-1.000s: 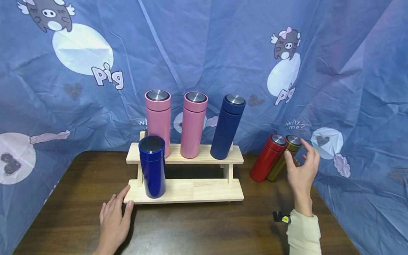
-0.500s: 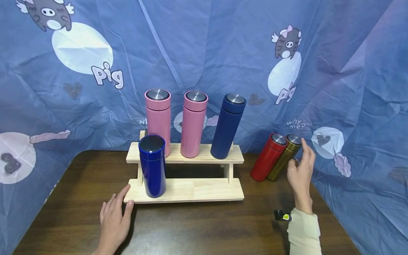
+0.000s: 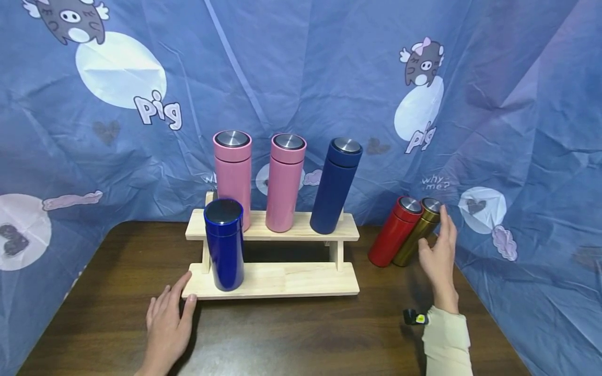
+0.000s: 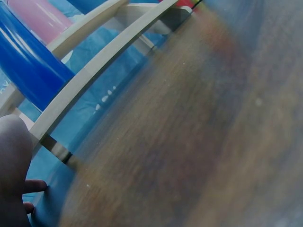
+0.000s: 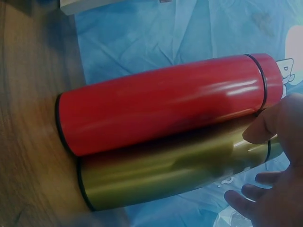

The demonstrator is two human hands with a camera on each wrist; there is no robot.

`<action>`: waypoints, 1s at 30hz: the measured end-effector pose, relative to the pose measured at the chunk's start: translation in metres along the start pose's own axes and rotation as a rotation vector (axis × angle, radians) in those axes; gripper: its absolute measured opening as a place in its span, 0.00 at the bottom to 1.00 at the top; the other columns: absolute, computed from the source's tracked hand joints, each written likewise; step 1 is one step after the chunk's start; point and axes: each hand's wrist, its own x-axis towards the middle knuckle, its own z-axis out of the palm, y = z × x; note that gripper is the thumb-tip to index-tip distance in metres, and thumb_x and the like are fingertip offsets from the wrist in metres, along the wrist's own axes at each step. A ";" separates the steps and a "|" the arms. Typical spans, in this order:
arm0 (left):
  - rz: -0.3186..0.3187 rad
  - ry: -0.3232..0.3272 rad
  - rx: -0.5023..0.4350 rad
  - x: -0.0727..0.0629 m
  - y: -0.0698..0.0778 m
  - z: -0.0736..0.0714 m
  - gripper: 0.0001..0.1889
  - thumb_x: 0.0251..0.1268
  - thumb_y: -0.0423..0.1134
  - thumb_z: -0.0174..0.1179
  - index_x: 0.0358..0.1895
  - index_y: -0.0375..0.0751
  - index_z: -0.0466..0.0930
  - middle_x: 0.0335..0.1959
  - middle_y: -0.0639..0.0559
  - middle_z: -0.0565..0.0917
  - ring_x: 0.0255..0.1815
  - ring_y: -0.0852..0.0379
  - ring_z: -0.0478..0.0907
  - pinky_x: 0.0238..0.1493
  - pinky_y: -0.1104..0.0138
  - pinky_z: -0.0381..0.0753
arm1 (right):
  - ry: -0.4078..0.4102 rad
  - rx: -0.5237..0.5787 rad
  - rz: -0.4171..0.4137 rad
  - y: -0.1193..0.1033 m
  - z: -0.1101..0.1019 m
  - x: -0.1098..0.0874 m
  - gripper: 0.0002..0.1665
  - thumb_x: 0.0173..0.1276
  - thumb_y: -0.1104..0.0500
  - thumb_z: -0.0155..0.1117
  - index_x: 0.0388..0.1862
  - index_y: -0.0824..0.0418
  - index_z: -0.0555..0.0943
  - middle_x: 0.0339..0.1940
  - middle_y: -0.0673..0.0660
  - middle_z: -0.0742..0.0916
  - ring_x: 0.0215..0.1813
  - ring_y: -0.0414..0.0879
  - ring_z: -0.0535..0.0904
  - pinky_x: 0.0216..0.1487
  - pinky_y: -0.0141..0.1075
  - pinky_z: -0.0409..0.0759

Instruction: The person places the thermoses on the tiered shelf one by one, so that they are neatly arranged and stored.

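Observation:
My left hand (image 3: 168, 324) lies at the left end of the wooden two-tier rack (image 3: 301, 282), index fingertip and thumb at its lower shelf. A glossy blue thermos (image 3: 226, 250) stands on that shelf. Two pink thermoses, one left (image 3: 233, 169) and one right (image 3: 286, 183), and a matte navy thermos (image 3: 336, 185) stand on the upper shelf. To the right, a red thermos (image 3: 396, 232) and a gold thermos (image 3: 416, 237) stand side by side on the table. Beside the gold one is my right hand (image 3: 440, 261), its fingers extended and thumb near the upper body in the right wrist view.
The brown wooden table (image 3: 282, 339) runs under everything. Behind it hangs a blue cloth (image 3: 301, 62) printed with pigs, close to the thermoses. A small black device (image 3: 410, 316) sits at my right wrist.
My right hand has shifted slightly left and down along the gold thermos, its fingers straightening from a wider curve. My left hand and the thermoses have stayed in place.

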 end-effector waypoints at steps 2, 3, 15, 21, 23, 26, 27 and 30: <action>0.000 -0.001 0.000 0.000 0.000 0.000 0.25 0.88 0.39 0.54 0.82 0.45 0.70 0.74 0.22 0.77 0.77 0.17 0.65 0.80 0.24 0.47 | 0.003 0.003 0.009 0.001 0.001 -0.001 0.60 0.65 0.77 0.61 0.94 0.48 0.57 0.87 0.74 0.63 0.86 0.71 0.60 0.82 0.70 0.61; 0.000 -0.002 -0.001 0.000 0.000 0.000 0.25 0.88 0.39 0.54 0.82 0.45 0.70 0.74 0.22 0.77 0.77 0.17 0.65 0.80 0.24 0.47 | 0.007 0.004 0.010 0.001 0.002 -0.002 0.60 0.65 0.76 0.62 0.93 0.48 0.57 0.87 0.74 0.63 0.86 0.71 0.61 0.82 0.70 0.62; -0.008 -0.014 0.005 0.000 0.000 0.000 0.25 0.89 0.40 0.53 0.82 0.45 0.69 0.74 0.22 0.76 0.78 0.17 0.65 0.79 0.24 0.47 | 0.190 -0.011 -0.037 0.006 0.010 -0.001 0.45 0.69 0.73 0.67 0.84 0.57 0.70 0.78 0.75 0.74 0.80 0.70 0.70 0.78 0.61 0.71; -0.013 -0.017 0.010 0.001 0.001 -0.001 0.25 0.88 0.40 0.53 0.82 0.45 0.69 0.74 0.22 0.76 0.78 0.17 0.64 0.79 0.24 0.47 | 0.281 0.012 -0.001 0.005 0.012 -0.001 0.37 0.72 0.69 0.73 0.78 0.63 0.74 0.75 0.71 0.78 0.76 0.63 0.79 0.65 0.29 0.77; -0.014 -0.018 0.010 0.001 0.001 -0.001 0.25 0.88 0.39 0.54 0.82 0.45 0.69 0.74 0.22 0.76 0.78 0.17 0.64 0.79 0.24 0.47 | 0.297 0.023 0.014 0.004 0.012 -0.001 0.37 0.71 0.68 0.75 0.77 0.65 0.74 0.73 0.71 0.80 0.74 0.60 0.81 0.61 0.23 0.76; -0.014 -0.018 0.009 0.001 0.001 -0.001 0.25 0.88 0.39 0.54 0.82 0.45 0.70 0.74 0.22 0.76 0.78 0.17 0.64 0.79 0.25 0.47 | 0.326 0.030 0.030 0.003 0.013 -0.001 0.37 0.69 0.66 0.77 0.74 0.68 0.73 0.71 0.70 0.83 0.70 0.59 0.83 0.62 0.25 0.77; -0.014 -0.018 0.009 0.001 0.001 -0.001 0.25 0.88 0.39 0.53 0.82 0.45 0.70 0.74 0.22 0.76 0.78 0.17 0.64 0.79 0.25 0.47 | 0.340 0.036 0.036 0.003 0.013 -0.002 0.37 0.69 0.66 0.78 0.73 0.69 0.74 0.70 0.70 0.84 0.69 0.59 0.83 0.63 0.26 0.77; -0.014 -0.018 0.008 0.001 0.001 -0.001 0.25 0.89 0.40 0.53 0.82 0.45 0.69 0.74 0.22 0.76 0.78 0.17 0.64 0.80 0.25 0.47 | 0.377 0.048 0.043 0.001 0.013 -0.002 0.37 0.68 0.64 0.81 0.71 0.69 0.74 0.68 0.69 0.85 0.65 0.61 0.85 0.64 0.27 0.76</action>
